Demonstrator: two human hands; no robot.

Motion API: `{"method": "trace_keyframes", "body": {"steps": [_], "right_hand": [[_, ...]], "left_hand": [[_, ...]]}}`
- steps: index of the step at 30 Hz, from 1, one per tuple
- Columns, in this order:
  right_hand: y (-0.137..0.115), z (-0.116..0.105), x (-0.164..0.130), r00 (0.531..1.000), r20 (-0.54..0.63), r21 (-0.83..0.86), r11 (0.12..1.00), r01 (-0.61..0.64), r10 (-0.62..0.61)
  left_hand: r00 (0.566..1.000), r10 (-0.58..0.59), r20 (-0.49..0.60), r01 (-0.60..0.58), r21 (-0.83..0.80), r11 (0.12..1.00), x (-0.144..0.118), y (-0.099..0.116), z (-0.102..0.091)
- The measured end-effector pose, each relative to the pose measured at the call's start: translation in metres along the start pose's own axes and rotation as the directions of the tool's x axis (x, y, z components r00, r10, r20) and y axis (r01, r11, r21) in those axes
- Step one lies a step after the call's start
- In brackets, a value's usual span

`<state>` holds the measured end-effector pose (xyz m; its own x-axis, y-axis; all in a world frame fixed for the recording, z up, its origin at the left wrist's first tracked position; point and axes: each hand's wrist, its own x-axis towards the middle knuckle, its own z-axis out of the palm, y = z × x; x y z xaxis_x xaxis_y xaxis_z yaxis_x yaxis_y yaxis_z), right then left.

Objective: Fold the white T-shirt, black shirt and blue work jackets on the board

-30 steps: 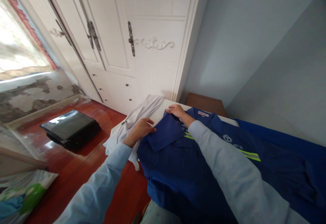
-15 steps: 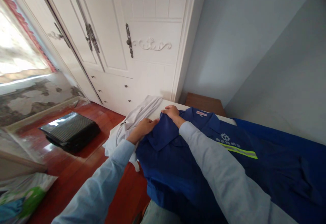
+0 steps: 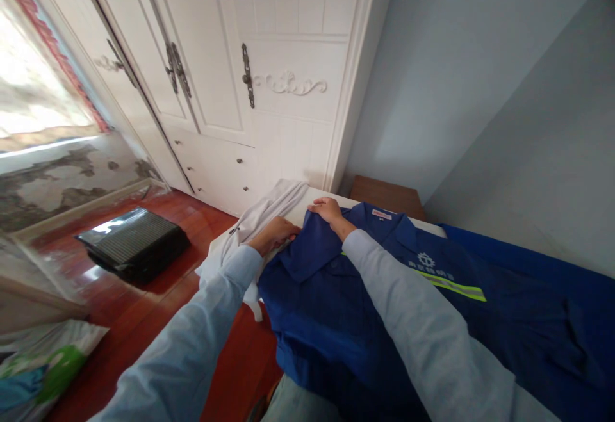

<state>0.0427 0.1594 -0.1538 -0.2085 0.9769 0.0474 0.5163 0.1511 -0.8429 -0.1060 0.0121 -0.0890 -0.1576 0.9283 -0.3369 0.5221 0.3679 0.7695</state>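
A dark blue work shirt [image 3: 331, 307] hangs over the near edge of the white surface, its collar spread toward the far side. My right hand [image 3: 327, 211] pinches the top of that collar. At the collar's left end, my left hand [image 3: 275, 235] is closed on the blue cloth, its fingertips partly hidden. To the right lies a second blue work shirt [image 3: 461, 268] with a yellow-green reflective stripe, a white gear logo and a label inside its collar. My right forearm crosses over between the two shirts.
Crumpled white cloth [image 3: 262, 214] lies on the left end of the white table [image 3: 314, 199]. A white wardrobe [image 3: 293, 134] stands behind, with a brown wooden piece [image 3: 387, 193] beside it. On the red floor are a black case [image 3: 134, 243] and a plastic bag [image 3: 62, 358].
My left hand has drawn in slightly at the collar's left end, its fingers more curled. My right hand keeps its pinch on the collar. The view has shifted a little.
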Motion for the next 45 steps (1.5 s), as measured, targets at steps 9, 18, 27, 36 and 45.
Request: {"method": "trace_keyframes", "body": {"steps": [9,18,27,36,45], "right_hand": [[0.0,0.002,0.001,1.0,0.006,0.027,1.0,0.01,-0.011],[0.0,0.0,0.0,1.0,-0.001,0.014,1.0,-0.001,0.001],[-0.003,-0.005,-0.008,1.0,0.02,0.166,0.986,-0.014,0.011],[-0.003,-0.006,-0.01,1.0,0.02,0.16,0.987,-0.009,0.006],[-0.012,-0.012,-0.006,0.998,0.049,0.017,1.0,0.026,-0.027]], "left_hand": [[0.995,0.056,0.084,-0.05,-0.075,0.996,-0.006,-0.003,0.0],[0.987,0.115,-0.116,-0.114,0.016,0.993,-0.009,-0.006,0.015],[0.982,0.082,-0.17,-0.07,0.071,0.995,-0.01,-0.008,0.011],[0.954,0.125,-0.273,-0.091,0.134,0.987,-0.01,-0.011,0.008],[0.821,0.518,-0.241,-0.227,0.694,0.683,-0.072,-0.012,0.009]]}}
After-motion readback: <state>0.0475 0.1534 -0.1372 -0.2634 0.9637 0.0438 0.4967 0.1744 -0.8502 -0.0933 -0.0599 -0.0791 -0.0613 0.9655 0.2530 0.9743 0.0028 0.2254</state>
